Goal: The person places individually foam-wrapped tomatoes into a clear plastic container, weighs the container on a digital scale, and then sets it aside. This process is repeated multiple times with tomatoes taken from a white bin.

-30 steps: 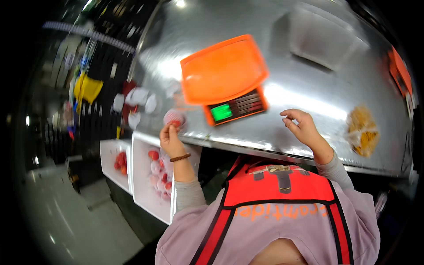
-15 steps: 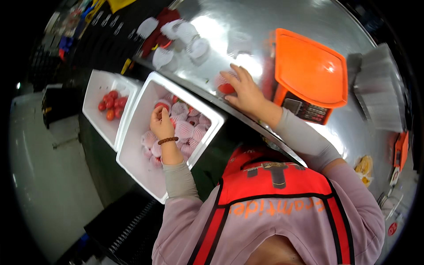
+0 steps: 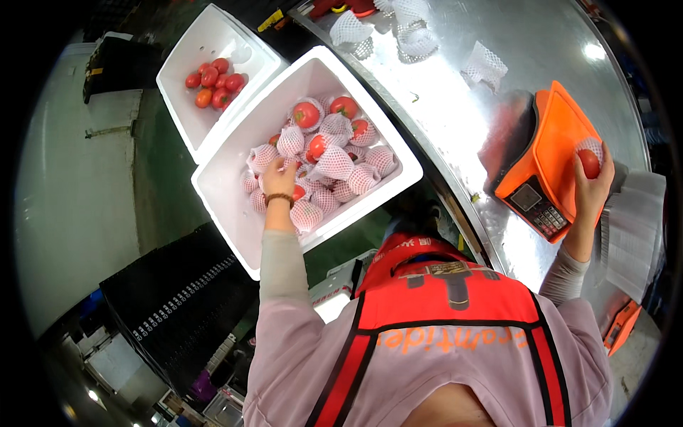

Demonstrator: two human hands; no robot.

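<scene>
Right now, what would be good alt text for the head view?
A person's right hand holds a netted red fruit at an orange scale, while the left hand is down in a white box among netted red fruits. A second white box holds bare red fruits; loose foam nets lie on the metal table.

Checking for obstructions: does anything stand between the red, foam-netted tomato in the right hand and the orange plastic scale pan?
Nothing visible: the right hand holds the tomato at the right edge of the pan; contact is unclear.
</scene>
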